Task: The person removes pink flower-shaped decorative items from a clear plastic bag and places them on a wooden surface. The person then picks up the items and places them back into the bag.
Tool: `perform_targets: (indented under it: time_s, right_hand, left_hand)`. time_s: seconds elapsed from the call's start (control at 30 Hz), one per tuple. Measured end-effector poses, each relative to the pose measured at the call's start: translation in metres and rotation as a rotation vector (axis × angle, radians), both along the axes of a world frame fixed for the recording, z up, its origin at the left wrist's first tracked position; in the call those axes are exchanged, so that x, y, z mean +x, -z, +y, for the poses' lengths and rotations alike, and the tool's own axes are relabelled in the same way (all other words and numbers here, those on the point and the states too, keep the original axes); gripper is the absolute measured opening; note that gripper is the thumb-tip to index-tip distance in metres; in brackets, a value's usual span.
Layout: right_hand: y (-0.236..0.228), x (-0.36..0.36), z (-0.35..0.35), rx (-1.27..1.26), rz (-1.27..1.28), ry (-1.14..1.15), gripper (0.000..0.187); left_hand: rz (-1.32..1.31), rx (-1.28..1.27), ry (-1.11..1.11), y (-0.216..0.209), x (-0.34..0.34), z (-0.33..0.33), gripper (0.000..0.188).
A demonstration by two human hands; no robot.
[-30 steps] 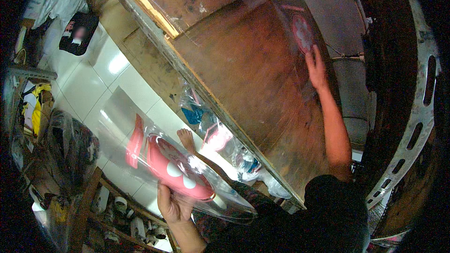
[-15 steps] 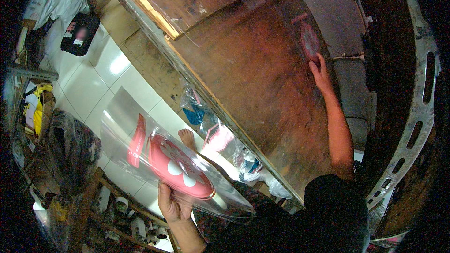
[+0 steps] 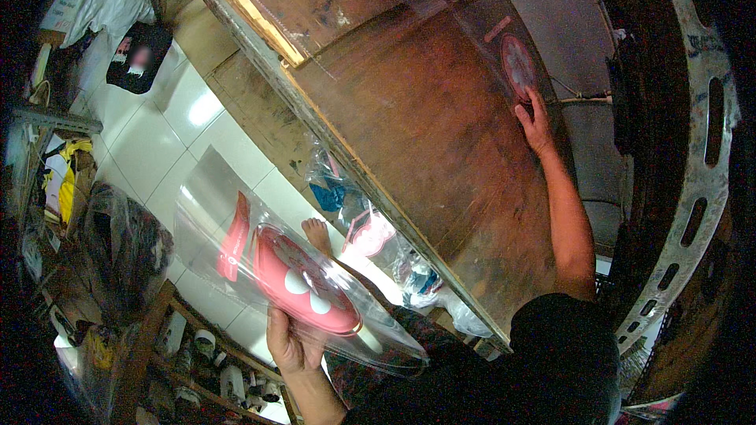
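Film (image 3: 307, 287), clear with pink printing, arches above the tiled floor (image 3: 150, 149), beside the worktop (image 3: 409, 142). The left hand (image 3: 297, 344) is partly closed around its lower edge; the right hand (image 3: 537, 120) lies loosely curved at a second printed sheet (image 3: 518, 68) on the worktop, whether pinching it I cannot tell. Both look light, springy, slick and easily creased, best held gently by the unprinted margins.
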State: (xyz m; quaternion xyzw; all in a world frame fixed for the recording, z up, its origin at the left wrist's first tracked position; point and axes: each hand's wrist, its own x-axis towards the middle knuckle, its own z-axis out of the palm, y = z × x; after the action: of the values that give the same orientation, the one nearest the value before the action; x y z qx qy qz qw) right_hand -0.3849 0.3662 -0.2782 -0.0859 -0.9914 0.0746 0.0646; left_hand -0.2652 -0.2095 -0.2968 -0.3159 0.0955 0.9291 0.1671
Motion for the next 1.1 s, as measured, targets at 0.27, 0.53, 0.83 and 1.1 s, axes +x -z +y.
perform_targets:
  time_s: [0.27, 0.53, 0.83, 1.1]
  right_hand:
    - [-0.002, -0.006, -0.005, 0.01, 0.019, -0.036, 0.059]
    - [-0.004, -0.01, -0.005, -0.007, 0.01, -0.051, 0.059]
    - [-0.004, -0.014, -0.006, 0.006, 0.007, -0.047, 0.056]
    - [-0.004, -0.014, -0.001, 0.04, 0.014, -0.061, 0.057]
  left_hand:
    - [0.027, 0.044, 0.003, 0.005, 0.004, -0.002, 0.052]
    - [0.087, 0.073, 0.002, 0.006, 0.002, -0.002, 0.048]
    - [-0.015, 0.028, 0.007, -0.002, -0.003, -0.002, 0.054]
    - [-0.008, 0.03, -0.001, 0.0, -0.004, -0.002, 0.05]
